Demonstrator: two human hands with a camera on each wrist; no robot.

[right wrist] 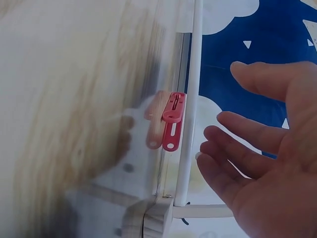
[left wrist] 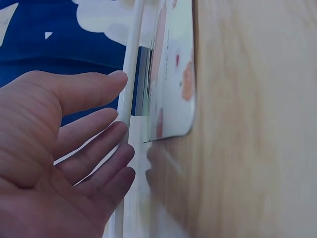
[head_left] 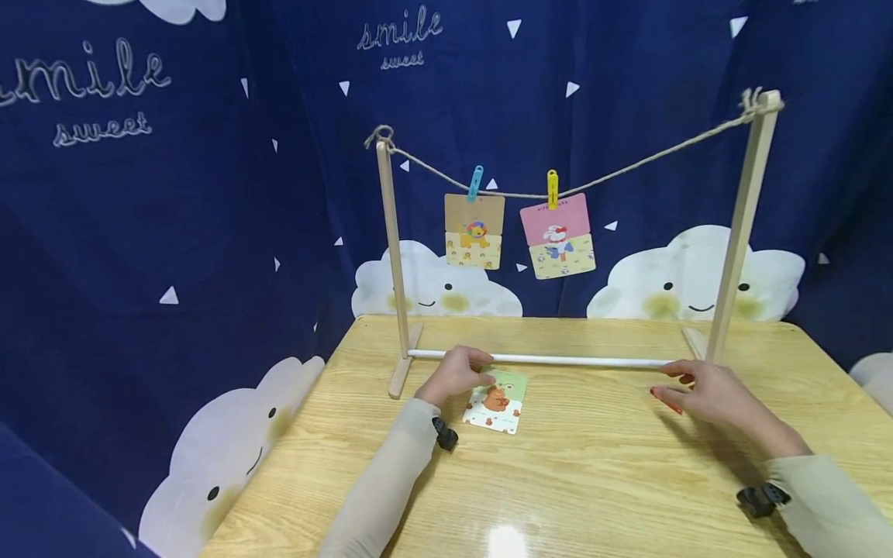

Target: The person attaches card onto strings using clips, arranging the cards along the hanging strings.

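A green-and-white card (head_left: 504, 418) with a brown animal picture lies on the table. My left hand (head_left: 455, 373) hovers at its upper left, overlapping it in the head view. The left wrist view has that hand (left wrist: 64, 129) with thumb and fingers apart, holding nothing, and the card (left wrist: 176, 114) beyond its fingertips. Toward the right post, a red clothespin (right wrist: 173, 119) rests on the tabletop, partly covered by my right hand (head_left: 708, 391) in the head view. Seen from the right wrist, the hand (right wrist: 267, 139) has relaxed fingers and a gap separates it from the clothespin.
A wooden stand with a left post (head_left: 393, 248) and right post (head_left: 743, 225) is joined low down by a white rod (head_left: 572, 360). From its rope (head_left: 649, 160), a blue clothespin (head_left: 475, 184) holds a lion card (head_left: 474, 252) and a yellow clothespin (head_left: 553, 190) a pink card (head_left: 537, 225).
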